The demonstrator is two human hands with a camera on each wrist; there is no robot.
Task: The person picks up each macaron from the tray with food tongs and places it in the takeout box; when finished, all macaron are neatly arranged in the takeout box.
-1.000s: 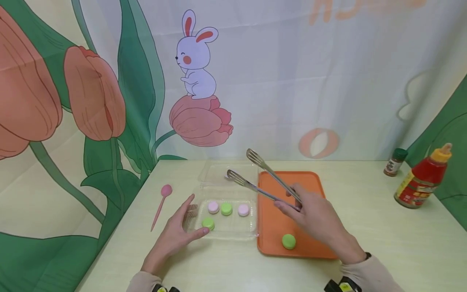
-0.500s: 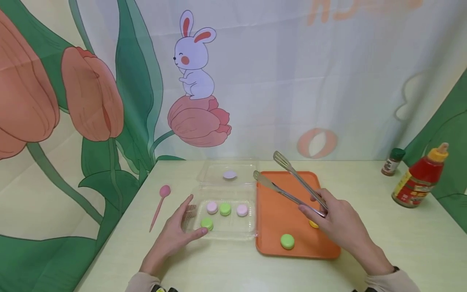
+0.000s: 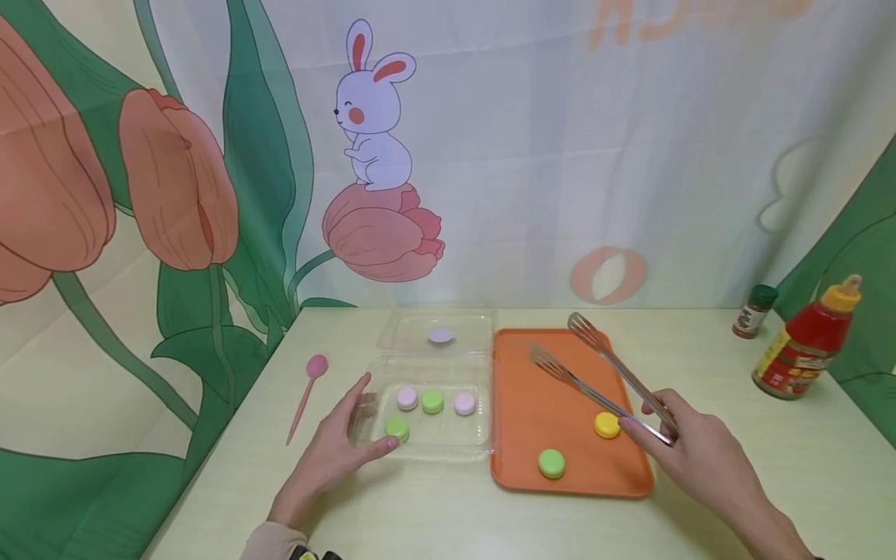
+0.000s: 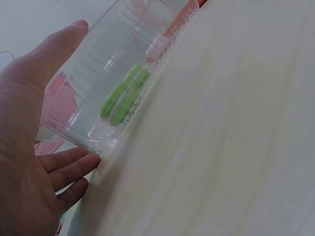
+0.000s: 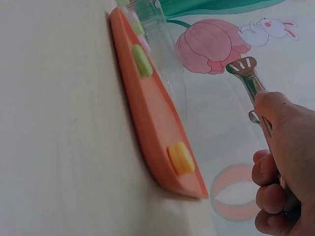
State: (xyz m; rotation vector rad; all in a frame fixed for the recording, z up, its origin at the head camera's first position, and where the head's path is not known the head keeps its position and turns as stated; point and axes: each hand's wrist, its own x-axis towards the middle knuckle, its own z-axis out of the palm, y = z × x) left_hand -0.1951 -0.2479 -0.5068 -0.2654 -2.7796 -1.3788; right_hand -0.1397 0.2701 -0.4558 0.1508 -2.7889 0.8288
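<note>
My right hand (image 3: 707,459) grips metal serving tongs (image 3: 616,373) with slotted tips, held spread over the right of the orange tray (image 3: 539,389). On that tray lie a yellow macaron (image 3: 607,425), close under the tongs' lower arm, and a green macaron (image 3: 551,463). My left hand (image 3: 332,451) rests around the near-left corner of a clear plastic container (image 3: 448,447), thumb and fingers extended and spread. Inside it sit two pale pink macarons, such as one pink macaron (image 3: 465,403), and two green ones, including a green macaron (image 4: 124,96) near my thumb.
The container's lid (image 3: 406,330) lies folded back with a pale lavender oval piece (image 3: 441,335) on it. Left of my left hand is a pink spoon (image 3: 310,389). A red sauce bottle (image 3: 808,342) and a small green-capped jar (image 3: 754,313) stand at the right.
My right hand and the tongs have moved right and toward me, away from the container and lid, uncovering the yellow macaron and the lavender piece. My left hand stays at the container.
</note>
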